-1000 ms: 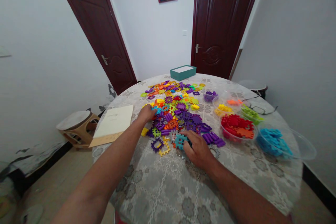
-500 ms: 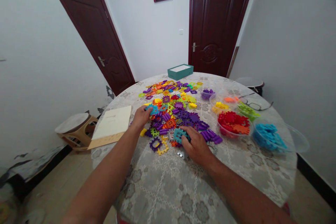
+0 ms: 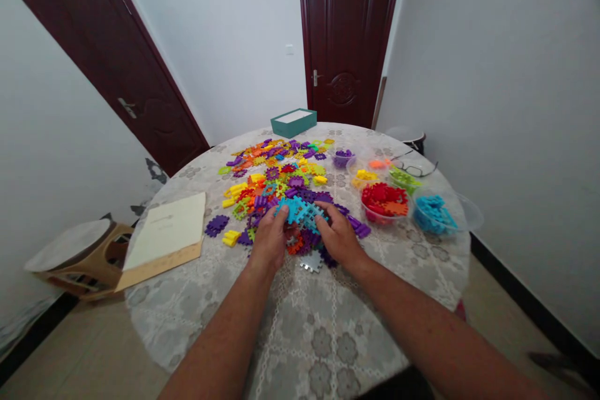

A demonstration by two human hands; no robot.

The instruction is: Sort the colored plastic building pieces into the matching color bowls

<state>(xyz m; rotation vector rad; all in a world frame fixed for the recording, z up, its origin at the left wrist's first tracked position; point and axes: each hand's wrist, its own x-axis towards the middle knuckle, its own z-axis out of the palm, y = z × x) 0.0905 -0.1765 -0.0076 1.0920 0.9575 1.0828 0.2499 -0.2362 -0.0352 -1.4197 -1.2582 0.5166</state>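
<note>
Close together over the near side of a mixed pile, my two hands hold light-blue plastic building pieces (image 3: 300, 211) with notched edges. My left hand (image 3: 270, 234) pinches them from the left, thumb on top. From the right, my right hand (image 3: 340, 234) is closed on the same cluster; whether the pieces are joined or only stacked I cannot tell. Below and around the hands lie purple pieces (image 3: 321, 197), an orange piece (image 3: 294, 246) and a grey piece (image 3: 310, 261). Yellow pieces (image 3: 231, 238) and a dark purple piece (image 3: 217, 225) lie to the left.
At the right stand clear bowls of red pieces (image 3: 384, 200), blue pieces (image 3: 434, 214), yellow pieces (image 3: 365, 177) and purple pieces (image 3: 344, 157), near eyeglasses (image 3: 417, 170). A green box (image 3: 294, 123) sits at the back. An open notebook (image 3: 169, 231) lies left on the round table (image 3: 281, 331).
My hands have come together over the pile, bringing the light-blue pieces into one cluster. The view has swung right, so everything sits further left.
</note>
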